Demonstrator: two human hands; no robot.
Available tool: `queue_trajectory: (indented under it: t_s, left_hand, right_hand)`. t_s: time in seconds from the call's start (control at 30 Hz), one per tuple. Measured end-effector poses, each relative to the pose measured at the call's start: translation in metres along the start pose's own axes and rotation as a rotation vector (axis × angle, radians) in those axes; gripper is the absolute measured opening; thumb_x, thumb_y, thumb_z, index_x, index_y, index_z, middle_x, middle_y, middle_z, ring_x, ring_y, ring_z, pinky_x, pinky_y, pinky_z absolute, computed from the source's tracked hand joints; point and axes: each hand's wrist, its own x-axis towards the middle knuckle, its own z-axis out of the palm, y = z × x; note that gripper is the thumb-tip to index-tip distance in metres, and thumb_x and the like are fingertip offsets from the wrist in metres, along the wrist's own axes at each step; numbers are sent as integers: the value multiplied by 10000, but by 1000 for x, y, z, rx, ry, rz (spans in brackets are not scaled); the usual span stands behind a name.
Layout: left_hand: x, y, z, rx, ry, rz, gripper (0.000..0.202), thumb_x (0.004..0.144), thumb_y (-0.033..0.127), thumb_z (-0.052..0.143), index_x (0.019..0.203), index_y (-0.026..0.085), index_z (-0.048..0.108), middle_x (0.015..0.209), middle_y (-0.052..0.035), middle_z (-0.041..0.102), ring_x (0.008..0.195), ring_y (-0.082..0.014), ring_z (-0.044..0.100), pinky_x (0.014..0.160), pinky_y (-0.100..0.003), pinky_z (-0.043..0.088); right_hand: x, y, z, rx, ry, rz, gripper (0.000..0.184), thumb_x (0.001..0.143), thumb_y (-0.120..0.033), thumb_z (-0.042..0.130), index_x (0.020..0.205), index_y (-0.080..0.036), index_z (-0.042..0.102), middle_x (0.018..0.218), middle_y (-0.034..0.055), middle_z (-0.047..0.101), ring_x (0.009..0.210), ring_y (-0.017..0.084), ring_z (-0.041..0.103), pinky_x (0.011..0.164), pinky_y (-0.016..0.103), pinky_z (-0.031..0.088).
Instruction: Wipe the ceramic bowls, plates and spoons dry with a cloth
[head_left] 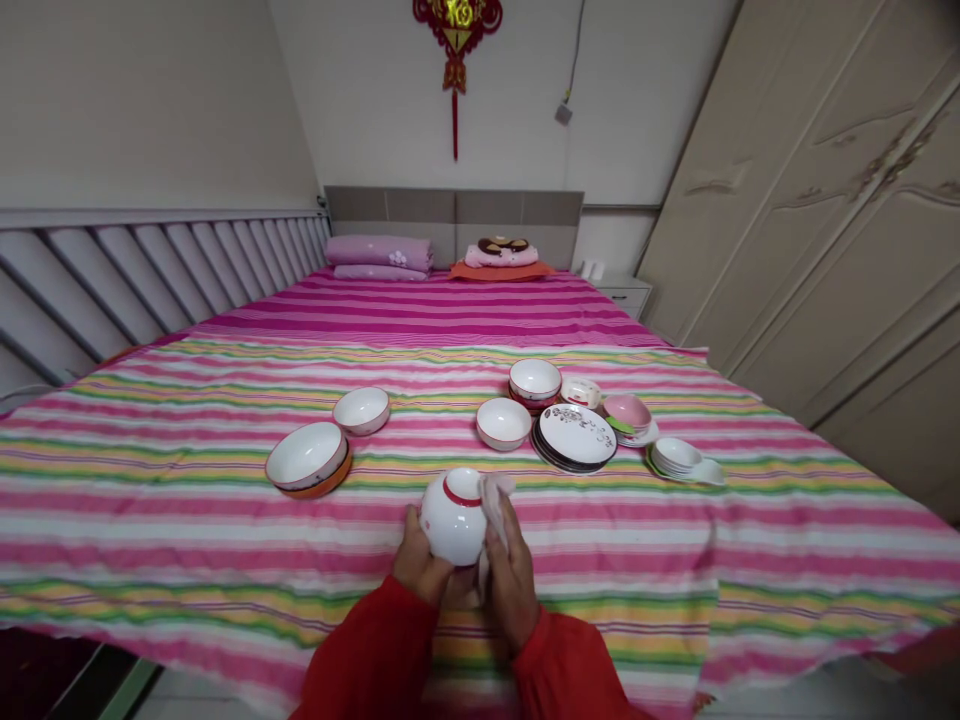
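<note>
Bowl [454, 525] is positioned at the near centre, raised above the striped sheet [225, 560] on the bed, with its red-ringed foot turned upward. Your left hand [422, 562] supports it at the left side; the fingers are partly closed, curved against the wall of the bowl. Your right hand [514, 580] is at the right side; its fingers are partly closed on a pale cloth [493, 510], which bears against the bowl. You cannot tell the exact position of the fingertips behind the cloth.

To the left, on the sheet, note a large white bowl [306, 452] seated on an orange one, and, just beyond it, a smaller white bowl [362, 410]. To the right of centre, locate a single red-rimmed bowl [503, 425], a bowl stack [535, 378] on its far side, and a stack of dark-edged plates [577, 435] beside them. Farther right are a pink bowl [628, 412] and small white dishes [677, 456].
</note>
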Motion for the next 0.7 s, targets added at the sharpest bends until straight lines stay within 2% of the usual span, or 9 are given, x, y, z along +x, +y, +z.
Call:
queue_trajectory:
  t_s: [0.07, 0.17, 0.23, 0.3, 0.4, 0.47, 0.53, 0.6, 0.7]
  left_hand:
    - [4, -2, 0, -56, 24, -73, 699, 637, 402, 692, 1241, 178, 421, 1022, -105, 665, 1087, -281, 563, 983, -389, 395]
    - [9, -2, 10, -136, -13, -198, 648, 704, 604, 531, 1121, 108, 530, 907, -143, 680, 1002, -296, 603, 907, -416, 453]
    - [9, -1, 17, -87, -47, -143, 689, 728, 694, 401, 1008, 98, 605, 851, -153, 682, 947, -295, 617, 855, -420, 475]
    - [5, 0, 20, 4, -44, -9, 626, 736, 689, 408, 915, 139, 647, 809, -118, 683, 888, -261, 621, 803, -379, 483]
    - [-3, -1, 19, 205, 20, 143, 424, 720, 599, 540, 683, 188, 638, 596, -35, 619, 633, -194, 575, 602, -298, 450]
    - [-8, -1, 17, 434, -10, 235, 414, 732, 557, 553, 517, 203, 555, 460, 2, 510, 476, -147, 462, 490, -268, 357]
    - [-10, 0, 17, 711, -136, 392, 445, 763, 525, 527, 450, 209, 505, 427, 7, 460, 437, -122, 397, 477, -256, 300]
    - [-10, 3, 17, 922, -315, 548, 421, 773, 482, 529, 450, 212, 527, 444, -9, 482, 457, -121, 408, 504, -248, 300]
    - [-7, 7, 17, 1132, -478, 679, 396, 765, 446, 562, 444, 215, 543, 450, -31, 504, 466, -127, 419, 522, -244, 310]
  right_hand:
    - [-13, 11, 0, -229, -98, -250, 441, 899, -270, 416, 1341, -265, 414, 1457, 25, 327, 1360, 233, 229, 1110, 475, 196]
    - [-16, 12, 4, -528, -290, -556, 463, 859, -175, 452, 1309, -285, 446, 1383, 29, 449, 1332, 232, 296, 1095, 499, 209]
    - [-10, 3, 8, -638, -339, -610, 476, 847, -143, 444, 1307, -264, 445, 1323, 48, 517, 1299, 227, 354, 1080, 493, 240]
    - [2, -9, 13, -658, -326, -585, 479, 842, -142, 435, 1312, -236, 441, 1319, 66, 519, 1294, 231, 358, 1078, 494, 237]
    - [22, -29, 15, -536, -247, -430, 446, 864, -186, 416, 1306, -227, 456, 1351, 64, 481, 1304, 232, 338, 1096, 488, 198]
    - [35, -39, 12, -337, -156, -212, 392, 895, -256, 392, 1272, -218, 495, 1329, 68, 501, 1266, 226, 394, 1077, 454, 260]
    - [44, -45, 7, -88, -71, 55, 363, 893, -354, 417, 1185, -196, 565, 1225, 79, 584, 1152, 232, 510, 989, 412, 387]
    - [49, -46, -1, 142, -21, 290, 363, 840, -423, 498, 1076, -175, 618, 1049, 80, 669, 974, 238, 609, 836, 375, 489]
    - [49, -37, -14, 388, -36, 561, 311, 714, -351, 636, 948, -148, 646, 789, 59, 701, 735, 233, 655, 650, 343, 519]
